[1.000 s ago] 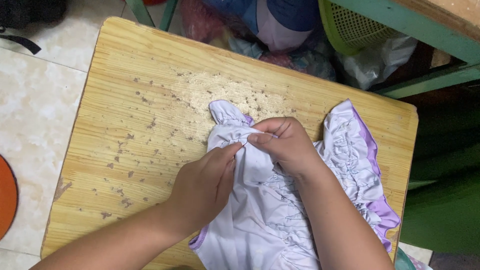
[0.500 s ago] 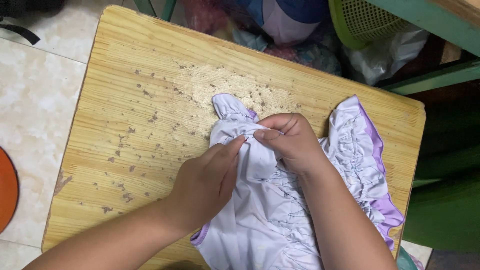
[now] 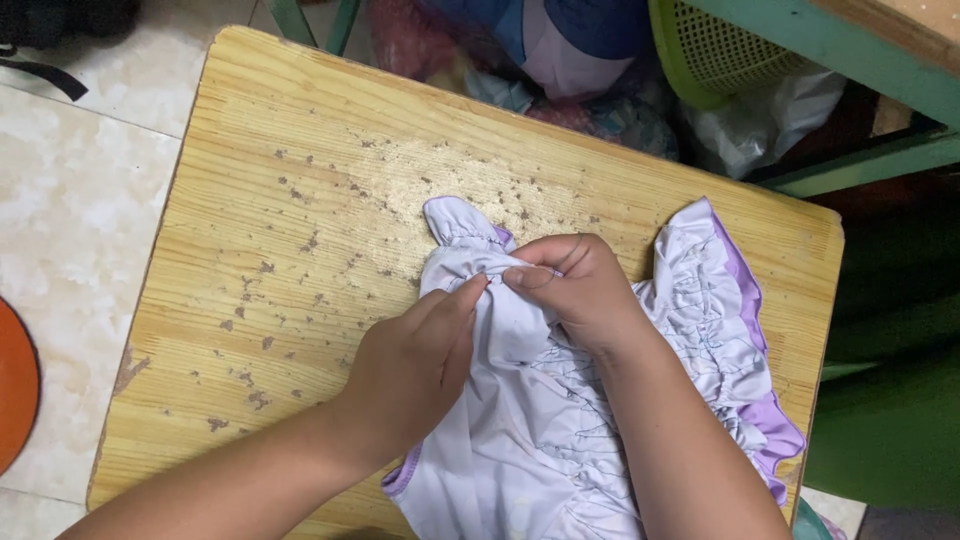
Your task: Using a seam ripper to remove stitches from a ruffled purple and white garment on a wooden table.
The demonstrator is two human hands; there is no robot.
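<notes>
A pale lilac garment [image 3: 700,330] with gathered ruffles and purple trim lies bunched on a worn wooden table [image 3: 300,180]. My left hand [image 3: 415,365] pinches a fold of the fabric near its upper left sleeve. My right hand [image 3: 580,290] grips the same fold just to the right, thumb and fingers closed on the cloth. Both hands meet over the middle of the garment, and my forearms cover part of it.
The table's top is scuffed with dark specks. Behind it are a pile of coloured clothes [image 3: 560,50], a green mesh basket [image 3: 710,50] and a green frame [image 3: 850,60]. Tiled floor [image 3: 70,200] lies to the left, with an orange object [image 3: 15,395] at the edge.
Both hands stay pinched on the fabric; the fingers shift slightly along the fold. The view has moved a little.
</notes>
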